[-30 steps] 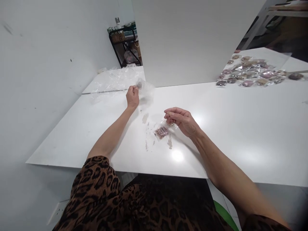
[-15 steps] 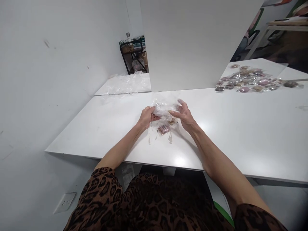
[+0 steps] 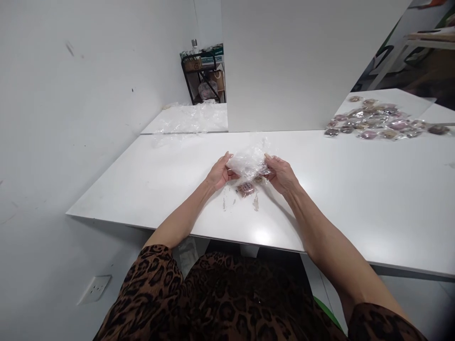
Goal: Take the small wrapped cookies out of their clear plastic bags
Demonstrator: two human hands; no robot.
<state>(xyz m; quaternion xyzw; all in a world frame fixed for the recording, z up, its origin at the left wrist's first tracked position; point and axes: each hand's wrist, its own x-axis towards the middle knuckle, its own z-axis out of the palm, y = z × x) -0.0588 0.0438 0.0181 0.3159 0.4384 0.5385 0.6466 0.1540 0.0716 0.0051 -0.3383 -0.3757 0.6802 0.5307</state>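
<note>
Between my two hands is a crinkled clear plastic bag point(image 3: 247, 160), held just above the white table point(image 3: 170, 189). My left hand point(image 3: 220, 173) grips its left side, with the thumb up along the edge and fingers beneath. On the other side my right hand point(image 3: 280, 171) pinches the bag between thumb and fingers. Under the bag lies a small clear packet with reddish contents and printing point(image 3: 246, 189). A second packet with brownish contents point(image 3: 261, 180) is mostly hidden by the bag and my right fingers.
Several small wrapped packets point(image 3: 377, 121) lie heaped at the back right. Loose clear plastic bags point(image 3: 188, 121) are spread at the back left. A white upright panel point(image 3: 295, 66) rises behind the table. Beyond it stands a black shelf rack point(image 3: 202, 71).
My right hand, loosely spread before, has closed on the bag's right side. The bag now looks more spread between my hands. The view has shifted slightly.
</note>
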